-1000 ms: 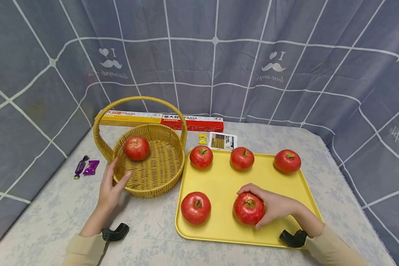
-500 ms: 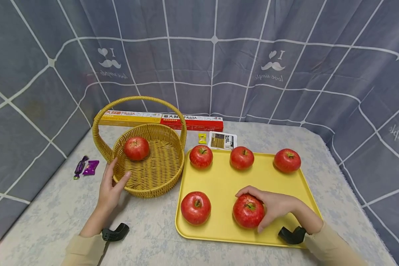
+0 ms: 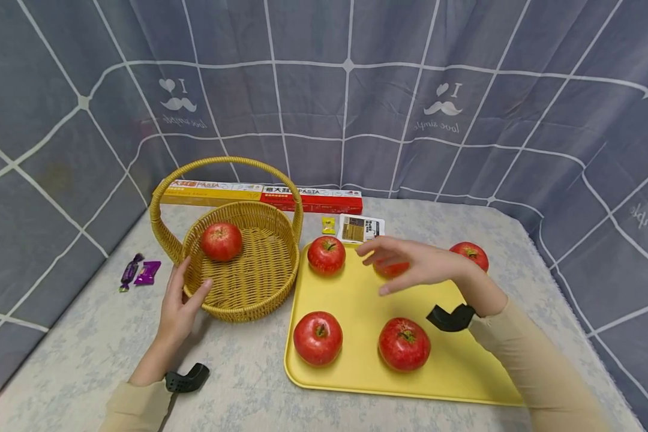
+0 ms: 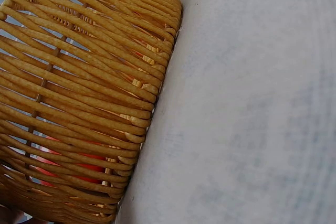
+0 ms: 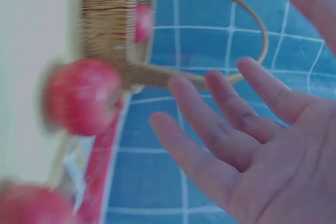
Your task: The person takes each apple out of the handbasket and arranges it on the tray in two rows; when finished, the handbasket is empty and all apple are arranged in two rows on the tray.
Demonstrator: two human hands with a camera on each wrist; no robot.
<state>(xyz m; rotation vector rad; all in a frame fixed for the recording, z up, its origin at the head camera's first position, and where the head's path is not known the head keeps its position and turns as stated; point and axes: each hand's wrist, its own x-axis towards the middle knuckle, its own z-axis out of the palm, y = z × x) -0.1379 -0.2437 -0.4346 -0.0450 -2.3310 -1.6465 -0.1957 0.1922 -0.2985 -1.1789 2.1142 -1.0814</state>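
Observation:
In the head view my left hand (image 3: 179, 306) rests at the near left rim of a woven basket (image 3: 248, 312), fingers straight beside it and thumb over the edge. One red apple (image 3: 221, 242) lies inside the basket. The left wrist view is filled by the basket's side (image 4: 79, 87). My right hand (image 3: 416, 264) is in the air over a yellow tray (image 3: 356, 300), holding nothing, its fingers spread. It partly covers the apple at the back middle (image 3: 391, 268). Below it, an apple (image 3: 404, 344) sits on the tray near the front. The right wrist view shows the bare palm (image 5: 294, 166).
More apples stand on the tray: front left (image 3: 318, 338), back left (image 3: 326, 255) and back right (image 3: 471, 255). Pasta boxes (image 3: 313, 201) lie behind the basket. A white packet (image 3: 362, 229) and a yellow candy (image 3: 328, 225) are behind the tray; purple candies (image 3: 148, 272) lie left.
My right hand has let go of the front apple, which stays on the tray, and has moved up and back toward the rear apples. The left hand has not moved.

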